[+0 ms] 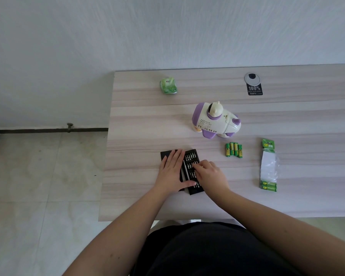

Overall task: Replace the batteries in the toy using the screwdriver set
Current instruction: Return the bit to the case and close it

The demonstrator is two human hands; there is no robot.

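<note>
Black screwdriver set point(191, 156), both hands on it, near table edge point(127, 218)

Left hand point(172, 170) flat on screwdriver set point(191, 158); right hand point(212, 175) fingers its bits.

The counter point(139, 120) under both hands looks like pale wood-grain laminate, smooth and matt. Beneath the hands, the screwdriver set point(191, 156) is matt black, its bits probably bright metal. Beyond the hands, the toy point(217, 122) is glossy cream and purple plastic. Right of the hands, the batteries point(234, 150) have shiny green wraps, and the battery pack point(268, 166) is card with crinkled clear film.
</note>
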